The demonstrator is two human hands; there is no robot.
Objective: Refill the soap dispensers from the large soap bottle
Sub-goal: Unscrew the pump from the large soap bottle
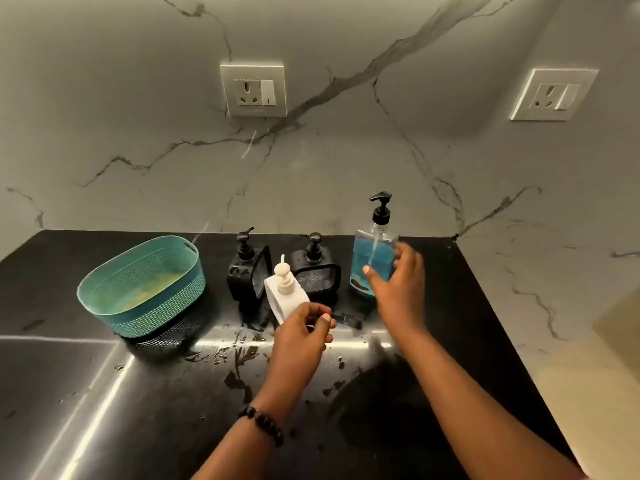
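Note:
The large clear soap bottle (365, 261), holding blue liquid and topped by a black pump, stands upright at the back right of the black counter (156, 393). My right hand (398, 289) reaches around its right side, thumb on the front, fingers spread and blurred. A white dispenser (284, 292) with a cream pump stands in the middle; my left hand (301, 337) is just in front of it, fingers loosely curled, thumb out, holding nothing that I can see. Two black dispensers (247, 268) (313, 268) stand behind the white one.
A teal woven basket (145, 289) sits at the left. Spilled drops and streaks wet the counter around my left hand. The marble wall behind carries two sockets (254, 91) (554, 95). A pale surface adjoins the counter at the right.

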